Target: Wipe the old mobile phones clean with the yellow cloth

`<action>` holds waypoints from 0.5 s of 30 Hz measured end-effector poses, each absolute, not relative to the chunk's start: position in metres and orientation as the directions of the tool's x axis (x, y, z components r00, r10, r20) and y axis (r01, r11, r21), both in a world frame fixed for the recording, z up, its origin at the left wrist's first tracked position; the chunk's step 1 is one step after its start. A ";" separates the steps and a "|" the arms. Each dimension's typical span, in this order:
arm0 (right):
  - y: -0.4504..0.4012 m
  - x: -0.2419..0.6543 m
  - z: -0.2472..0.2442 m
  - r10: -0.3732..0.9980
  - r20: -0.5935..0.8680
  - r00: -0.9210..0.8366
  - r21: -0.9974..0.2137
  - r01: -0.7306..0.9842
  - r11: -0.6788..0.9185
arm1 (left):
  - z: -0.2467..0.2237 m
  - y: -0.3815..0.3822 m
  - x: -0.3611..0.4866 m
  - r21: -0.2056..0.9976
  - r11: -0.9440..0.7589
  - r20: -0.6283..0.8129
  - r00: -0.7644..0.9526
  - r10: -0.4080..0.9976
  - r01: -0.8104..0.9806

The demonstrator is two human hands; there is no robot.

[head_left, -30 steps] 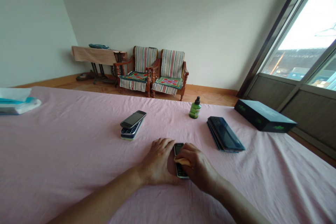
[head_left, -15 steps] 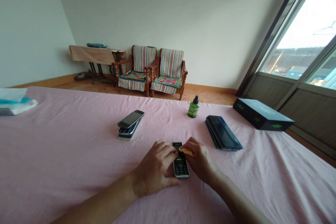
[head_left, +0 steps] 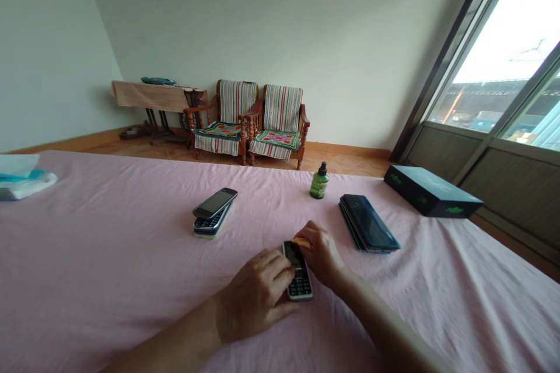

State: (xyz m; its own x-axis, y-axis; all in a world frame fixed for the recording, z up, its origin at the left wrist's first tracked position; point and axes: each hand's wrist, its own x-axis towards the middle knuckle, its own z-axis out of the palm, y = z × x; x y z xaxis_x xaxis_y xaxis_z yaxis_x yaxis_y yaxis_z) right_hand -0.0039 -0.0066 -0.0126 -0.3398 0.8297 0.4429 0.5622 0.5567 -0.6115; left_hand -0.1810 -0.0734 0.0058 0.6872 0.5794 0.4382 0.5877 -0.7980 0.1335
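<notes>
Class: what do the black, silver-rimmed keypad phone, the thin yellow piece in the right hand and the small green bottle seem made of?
Black, silver-rimmed keypad phone: likely smooth, hard plastic; crisp edges.
Thin yellow piece in the right hand: perhaps matte cloth; no shine shows.
Small green bottle: seemingly translucent plastic or glass; brighter patches.

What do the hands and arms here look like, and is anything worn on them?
The left hand and right hand are human and ungloved. The visible forearms are bare: no sleeves, watch or bracelet show. No rings can be made out.
</notes>
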 end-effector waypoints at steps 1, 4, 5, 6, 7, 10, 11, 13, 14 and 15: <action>-0.011 -0.002 -0.013 0.827 0.442 -0.348 -0.614 0.555 0.561 | 0.006 -0.074 -0.181 0.133 -0.797 0.429 0.691 0.583 0.590; -0.029 0.006 -0.014 0.816 0.430 -0.386 -0.620 0.531 0.578 | 0.006 -0.074 -0.181 0.128 -0.797 0.424 0.694 0.582 0.590; -0.034 0.008 -0.015 0.813 0.425 -0.399 -0.621 0.525 0.582 | 0.005 -0.074 -0.181 0.126 -0.801 0.430 0.695 0.576 0.585; -0.038 0.010 -0.015 0.809 0.420 -0.410 -0.621 0.520 0.586 | 0.004 -0.074 -0.180 0.127 -0.806 0.435 0.698 0.570 0.579; -0.039 0.012 -0.014 0.807 0.417 -0.419 -0.620 0.518 0.590 | 0.003 -0.073 -0.180 0.129 -0.810 0.437 0.700 0.564 0.572; -0.028 0.007 -0.011 0.797 0.422 -0.433 -0.604 0.521 0.603 | 0.001 -0.073 -0.180 0.133 -0.824 0.441 0.712 0.547 0.551; -0.022 0.003 -0.010 0.793 0.428 -0.433 -0.597 0.523 0.608 | 0.001 -0.073 -0.180 0.130 -0.828 0.445 0.714 0.541 0.546; -0.009 -0.005 -0.008 0.787 0.442 -0.431 -0.587 0.525 0.617 | 0.002 -0.073 -0.180 0.122 -0.831 0.457 0.713 0.532 0.542; -0.004 -0.009 -0.008 0.785 0.451 -0.424 -0.585 0.524 0.619 | 0.002 -0.073 -0.180 0.122 -0.829 0.456 0.711 0.535 0.546; -0.001 -0.012 -0.008 0.783 0.457 -0.421 -0.584 0.522 0.621 | 0.003 -0.073 -0.180 0.124 -0.825 0.450 0.710 0.542 0.551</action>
